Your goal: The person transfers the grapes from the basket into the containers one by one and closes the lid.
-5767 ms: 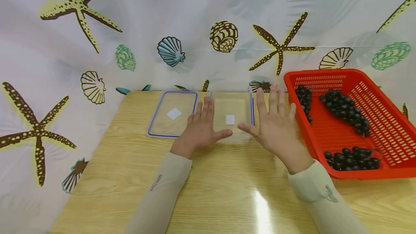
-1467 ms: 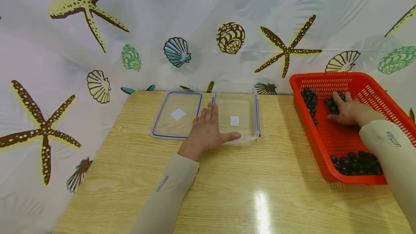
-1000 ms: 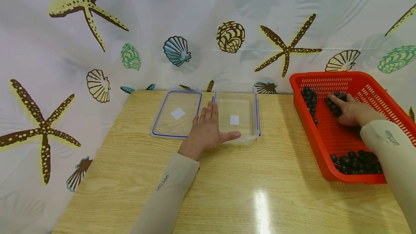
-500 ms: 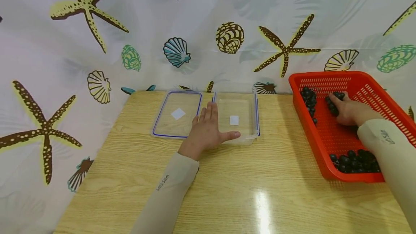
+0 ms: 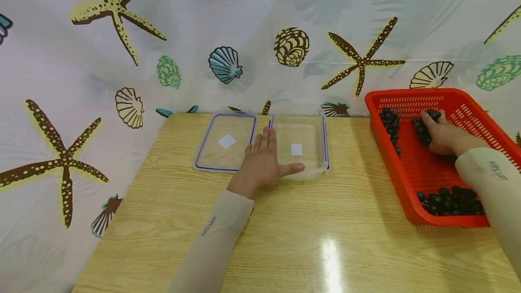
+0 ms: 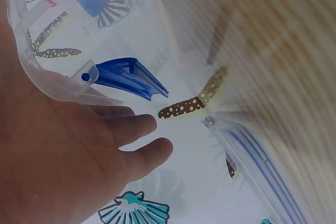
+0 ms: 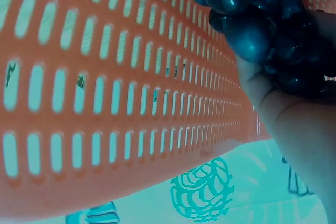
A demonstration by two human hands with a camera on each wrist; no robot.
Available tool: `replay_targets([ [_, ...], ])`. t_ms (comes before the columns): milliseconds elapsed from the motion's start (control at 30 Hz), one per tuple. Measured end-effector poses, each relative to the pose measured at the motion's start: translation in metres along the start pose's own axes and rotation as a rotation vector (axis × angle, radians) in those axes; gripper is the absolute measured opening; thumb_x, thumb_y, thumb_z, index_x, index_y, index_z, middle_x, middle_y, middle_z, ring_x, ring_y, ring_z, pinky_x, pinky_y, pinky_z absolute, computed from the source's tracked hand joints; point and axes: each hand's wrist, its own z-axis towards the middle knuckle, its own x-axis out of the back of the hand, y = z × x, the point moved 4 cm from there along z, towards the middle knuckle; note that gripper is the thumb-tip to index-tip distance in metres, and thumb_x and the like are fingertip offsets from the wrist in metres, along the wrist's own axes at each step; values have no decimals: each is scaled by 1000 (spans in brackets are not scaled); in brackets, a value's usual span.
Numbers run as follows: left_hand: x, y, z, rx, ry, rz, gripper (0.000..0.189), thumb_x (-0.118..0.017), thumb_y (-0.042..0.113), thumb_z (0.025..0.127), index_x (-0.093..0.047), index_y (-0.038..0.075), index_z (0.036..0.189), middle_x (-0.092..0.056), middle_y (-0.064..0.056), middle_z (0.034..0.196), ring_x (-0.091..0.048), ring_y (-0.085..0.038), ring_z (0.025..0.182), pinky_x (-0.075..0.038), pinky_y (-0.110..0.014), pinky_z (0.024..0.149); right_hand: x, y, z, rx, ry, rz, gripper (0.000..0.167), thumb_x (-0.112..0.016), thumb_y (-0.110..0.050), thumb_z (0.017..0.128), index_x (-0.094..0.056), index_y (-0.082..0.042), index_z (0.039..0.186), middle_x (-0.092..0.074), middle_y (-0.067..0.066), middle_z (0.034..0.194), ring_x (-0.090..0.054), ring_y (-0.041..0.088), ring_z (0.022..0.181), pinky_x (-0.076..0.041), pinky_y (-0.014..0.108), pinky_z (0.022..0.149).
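Into the red basket point(image 5: 419, 166), from beside the tub point(image 5: 307, 135), my right hand point(image 5: 443, 138) has moved, gripping a grape bunch point(image 7: 254, 36).
My left hand point(image 5: 260, 166) lies straight-fingered by the tub; the bunch should hang limp and bruise easily, best cradled mid-length.

A pale wood-grain tabletop point(image 5: 297, 234), glossy enough to show a bright streak of reflected light, carried three items. Near its far edge lay a clear plastic lid point(image 5: 220, 159) with a blue seal, just left of a clear plastic container point(image 5: 301, 132). Farther right, apart, sat a red perforated plastic basket point(image 5: 392, 175).
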Motion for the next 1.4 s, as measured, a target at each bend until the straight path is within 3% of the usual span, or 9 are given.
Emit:
replay_targets([
  [200, 1, 2, -1, -3, 0, -6, 128, -52, 85, 82, 8, 4, 161, 11, -14, 167, 1, -36, 153, -8, -58, 118, 12, -7, -10, 39, 52, 20, 105, -54, 11, 84, 21, -4, 156, 31, 46, 145, -48, 31, 56, -39, 40, 53],
  [433, 0, 1, 1, -2, -4, 2, 127, -52, 84, 83, 8, 4, 161, 10, -15, 167, -1, -36, 153, -9, -58, 118, 19, -16, -21, 18, 69, -24, 108, -57, 10, 83, 23, -3, 154, 27, 48, 145, -54, 42, 70, -47, 53, 67],
  [633, 0, 0, 2, -8, 8, 8, 127, -51, 84, 83, 8, 3, 161, 8, -16, 167, -3, -37, 153, -10, -59, 118, 25, -27, -25, 19, 104, -32, 110, -57, 10, 82, 23, -6, 156, 25, 47, 147, -52, 39, 67, -47, 50, 64],
  [800, 0, 0, 2, -8, 12, 6, 128, -51, 85, 82, 8, 3, 161, 9, -15, 167, -3, -37, 153, -11, -58, 118, 35, -40, -29, 66, 137, -8, 109, -56, 8, 82, 23, -8, 156, 27, 47, 147, -52, 39, 66, -46, 51, 63],
  [1033, -2, -1, 4, -12, -9, -13, 128, -51, 86, 82, 12, 7, 160, 14, -13, 167, -3, -36, 153, -12, -59, 117, 44, -52, -31, 99, 162, 17, 108, -55, 4, 87, 26, -12, 156, 26, 43, 150, -45, 31, 54, -37, 41, 51],
  [1167, -3, -2, 5, -9, -12, -14, 128, -51, 86, 81, 13, 7, 160, 15, -12, 167, -4, -36, 153, -12, -60, 117, 50, -58, -32, 108, 189, 7, 110, -58, 2, 85, 25, -12, 157, 20, 46, 151, -49, 35, 59, -41, 45, 54],
  [1400, -2, -2, 5, -9, -10, -15, 128, -51, 86, 81, 13, 7, 160, 14, -12, 167, -5, -36, 153, -13, -60, 117, 56, -74, -37, 79, 206, 1, 109, -61, -10, 91, 25, -24, 157, 22, 39, 154, -56, 40, 69, -42, 48, 57],
])
